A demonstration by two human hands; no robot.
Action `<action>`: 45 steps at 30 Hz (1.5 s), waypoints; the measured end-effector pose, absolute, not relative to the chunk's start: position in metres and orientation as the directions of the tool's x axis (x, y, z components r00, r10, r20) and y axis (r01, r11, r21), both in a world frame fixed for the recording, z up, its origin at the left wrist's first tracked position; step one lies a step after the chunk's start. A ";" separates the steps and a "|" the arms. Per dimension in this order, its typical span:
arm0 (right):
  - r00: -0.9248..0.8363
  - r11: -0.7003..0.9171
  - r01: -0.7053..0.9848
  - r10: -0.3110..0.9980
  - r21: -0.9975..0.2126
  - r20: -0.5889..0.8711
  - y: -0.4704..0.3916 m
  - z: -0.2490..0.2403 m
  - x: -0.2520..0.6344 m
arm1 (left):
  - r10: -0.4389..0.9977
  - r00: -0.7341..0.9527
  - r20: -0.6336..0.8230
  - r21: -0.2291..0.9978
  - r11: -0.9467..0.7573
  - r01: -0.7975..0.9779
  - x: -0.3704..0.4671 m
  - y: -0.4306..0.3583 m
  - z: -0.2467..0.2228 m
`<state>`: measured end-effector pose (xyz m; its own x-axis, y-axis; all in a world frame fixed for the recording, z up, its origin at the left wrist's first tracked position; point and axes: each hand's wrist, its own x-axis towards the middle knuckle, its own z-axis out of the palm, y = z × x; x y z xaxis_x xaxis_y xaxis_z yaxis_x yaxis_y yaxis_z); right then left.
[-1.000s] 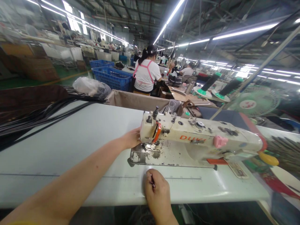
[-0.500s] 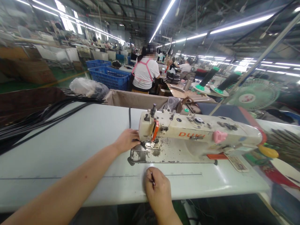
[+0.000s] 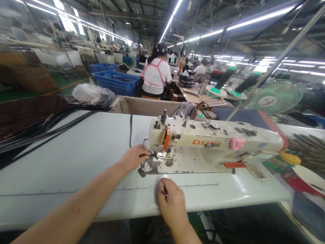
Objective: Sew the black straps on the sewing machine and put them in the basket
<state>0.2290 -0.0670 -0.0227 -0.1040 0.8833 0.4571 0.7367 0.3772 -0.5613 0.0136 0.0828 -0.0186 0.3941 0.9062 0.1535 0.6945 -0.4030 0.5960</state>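
My left hand [image 3: 134,157] pinches a thin black strip [image 3: 131,130] just left of the needle area of a white sewing machine [image 3: 182,139]. The strip runs from the hand toward the table's far edge, and its near end reaches the metal presser foot [image 3: 162,155]. My right hand [image 3: 171,198] is curled closed over the table's front edge, in front of the machine bed; what its fingers hold, if anything, is too small to name.
Long black strips [image 3: 50,128] lie in a bundle at the left. Behind the table are a beige fabric-lined bin [image 3: 147,105], blue baskets [image 3: 116,83] and a seated person [image 3: 156,76]. A fan [image 3: 274,98] and thread cones [image 3: 224,81] stand at the right.
My left hand has shifted slightly left and down, drawing a little away from the machine head. The strip's far part has moved left. My right hand has hardly moved.
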 end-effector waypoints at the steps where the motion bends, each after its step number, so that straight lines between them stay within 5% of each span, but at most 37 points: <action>1: -0.104 0.378 0.736 0.883 -0.561 0.458 -0.067 -0.023 0.229 | 0.913 0.383 0.140 0.603 -0.386 0.699 0.015 0.082 -0.018; 20: -0.097 0.369 0.726 0.891 -0.580 0.444 -0.069 -0.025 0.229 | 0.980 0.198 -0.002 0.664 -0.147 0.733 0.057 0.026 -0.027; 38: -0.064 0.378 0.684 0.883 -0.625 0.464 -0.071 -0.018 0.229 | 0.953 0.304 -0.009 0.630 -0.231 0.742 0.065 0.006 -0.036; 45: -0.164 0.459 0.536 0.880 -0.708 0.446 -0.083 -0.011 0.242 | 0.920 0.376 -0.115 0.509 -0.270 0.817 0.062 -0.011 -0.017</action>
<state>0.2425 -0.0829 -0.0109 -0.1635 0.8799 0.4462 0.5364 0.4589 -0.7083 0.0621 -0.0108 -0.0173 0.3756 0.9197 -0.1146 0.8171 -0.2702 0.5093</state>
